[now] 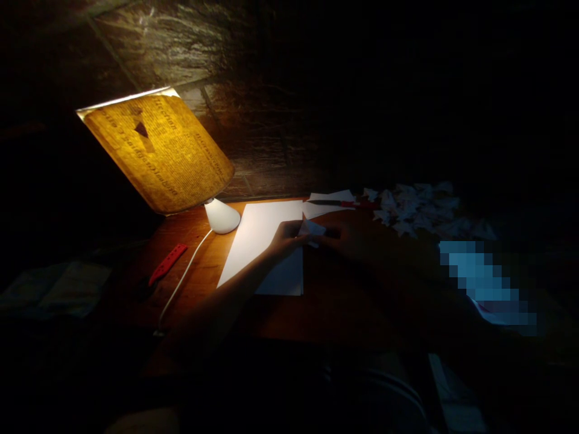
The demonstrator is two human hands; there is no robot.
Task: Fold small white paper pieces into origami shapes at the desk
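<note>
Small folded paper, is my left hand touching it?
Touching. The head view shows the left hand gripping the small folded paper at its left edge, no gap between.

bare forearms (239, 289), dark striped garment (389, 386)

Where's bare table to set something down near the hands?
Bare wood: the strip between the lamp cable and the white sheet, and the table in front of that sheet. Crowded: past the left hand and right hand, where offcuts and a red pen lie, and back right, the paper pile. Far right is too dark to tell.
</note>
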